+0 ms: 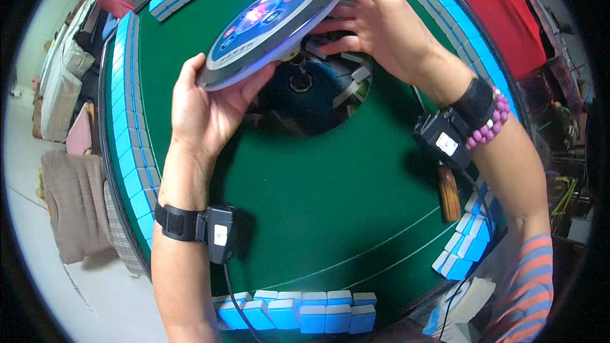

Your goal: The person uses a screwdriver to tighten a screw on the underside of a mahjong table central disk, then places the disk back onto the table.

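My left hand (210,105) grips the lower left rim of a round control panel (267,16), with the thumb at its edge and fingers beneath. The panel is a black-rimmed disc with a lit, colourful face, tilted above a mahjong table (305,209). At its upper right rim is my right hand (387,32), fingers apart and partly behind the disc; whether they touch it I cannot tell. Below the panel, a dark round opening (311,111) in the green felt shows a metal post (300,80) and several loose tiles (361,75).
Blue-and-white tile rows line the table's left (130,127), far and right sides. Stacked tiles (311,311) stand at the near edge, more tiles (464,244) at the near right. A wooden-handled tool (448,194) lies by my right forearm. Cables trail from both wrist devices.
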Tool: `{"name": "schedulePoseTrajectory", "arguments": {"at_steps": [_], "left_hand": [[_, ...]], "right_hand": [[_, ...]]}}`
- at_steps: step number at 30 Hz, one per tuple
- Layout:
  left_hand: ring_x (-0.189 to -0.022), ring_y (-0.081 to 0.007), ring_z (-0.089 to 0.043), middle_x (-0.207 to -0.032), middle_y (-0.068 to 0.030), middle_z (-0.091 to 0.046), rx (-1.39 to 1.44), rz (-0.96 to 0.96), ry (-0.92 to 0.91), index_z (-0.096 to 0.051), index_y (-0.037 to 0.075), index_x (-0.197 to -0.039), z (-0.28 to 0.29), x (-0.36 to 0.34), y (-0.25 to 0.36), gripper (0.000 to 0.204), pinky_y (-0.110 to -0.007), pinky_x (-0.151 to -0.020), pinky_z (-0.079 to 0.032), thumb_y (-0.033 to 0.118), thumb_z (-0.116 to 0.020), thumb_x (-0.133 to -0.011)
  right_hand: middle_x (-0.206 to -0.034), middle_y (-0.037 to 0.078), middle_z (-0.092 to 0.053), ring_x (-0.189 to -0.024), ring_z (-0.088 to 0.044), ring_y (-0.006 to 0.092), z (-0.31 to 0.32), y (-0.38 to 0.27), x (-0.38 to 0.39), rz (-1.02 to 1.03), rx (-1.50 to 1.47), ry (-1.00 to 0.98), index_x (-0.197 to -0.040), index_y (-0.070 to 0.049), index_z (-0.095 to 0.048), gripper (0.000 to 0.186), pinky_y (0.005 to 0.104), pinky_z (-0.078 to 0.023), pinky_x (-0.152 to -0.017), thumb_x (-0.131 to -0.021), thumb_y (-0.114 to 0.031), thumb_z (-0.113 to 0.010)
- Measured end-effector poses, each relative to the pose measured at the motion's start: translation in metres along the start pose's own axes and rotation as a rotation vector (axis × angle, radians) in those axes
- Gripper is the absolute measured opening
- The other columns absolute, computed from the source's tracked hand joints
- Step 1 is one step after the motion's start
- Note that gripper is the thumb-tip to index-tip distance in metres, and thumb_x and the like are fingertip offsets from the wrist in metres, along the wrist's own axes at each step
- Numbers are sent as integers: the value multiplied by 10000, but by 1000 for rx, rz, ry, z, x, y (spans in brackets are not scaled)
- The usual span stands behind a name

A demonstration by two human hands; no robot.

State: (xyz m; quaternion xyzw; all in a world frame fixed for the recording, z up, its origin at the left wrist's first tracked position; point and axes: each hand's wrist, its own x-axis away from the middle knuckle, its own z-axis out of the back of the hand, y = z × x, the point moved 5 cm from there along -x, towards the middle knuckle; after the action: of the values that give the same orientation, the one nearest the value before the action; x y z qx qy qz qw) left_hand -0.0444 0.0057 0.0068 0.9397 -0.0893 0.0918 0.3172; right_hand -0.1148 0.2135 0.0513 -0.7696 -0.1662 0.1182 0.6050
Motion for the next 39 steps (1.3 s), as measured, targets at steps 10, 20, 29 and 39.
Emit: {"name": "schedulePoseTrajectory", "arguments": {"at_steps": [10, 20, 29, 39], "left_hand": [[-1301, -443, -452, -1401, -308, -444, -181, 2, -35, -362, -75, -1396, -3, 0, -2, 547, -568, -1106, -380, 318, -297, -1021], [-1192, -346, -576, -1279, -214, -595, -315, -15, 27, -521, -19, -1291, 0, -8, 4, 476, -493, -1042, -449, 339, -378, -1011], [-1318, -450, -434, -1396, -345, -430, -466, -52, 22, -356, -147, -1372, -12, -8, 18, 538, -513, -1157, -335, 261, -350, -1021], [-1109, -309, -630, -1182, -183, -650, -523, -55, 66, -560, -20, -1221, 0, -10, 21, 417, -468, -998, -490, 289, -361, -1026]], "right_hand": [[-997, 156, -666, -918, -639, 260, -8, -13, 19, -327, 46, -103, -1062, -24, -582, 352, 431, -544, -799, -946, -326, -445], [-857, 132, -677, -785, -651, 259, 4, -10, 32, -316, -38, -76, -948, -31, -576, 306, 425, -552, -798, -925, -290, -415], [-967, 167, -679, -859, -676, 293, 3, 1, 32, -327, -192, -339, -1057, 31, -527, 376, 450, -566, -857, -968, -245, -288], [-961, 163, -682, -840, -688, 254, 6, 3, 39, -131, -55, -297, -1112, 39, -475, 308, 390, -608, -781, -968, -198, -339]]}}
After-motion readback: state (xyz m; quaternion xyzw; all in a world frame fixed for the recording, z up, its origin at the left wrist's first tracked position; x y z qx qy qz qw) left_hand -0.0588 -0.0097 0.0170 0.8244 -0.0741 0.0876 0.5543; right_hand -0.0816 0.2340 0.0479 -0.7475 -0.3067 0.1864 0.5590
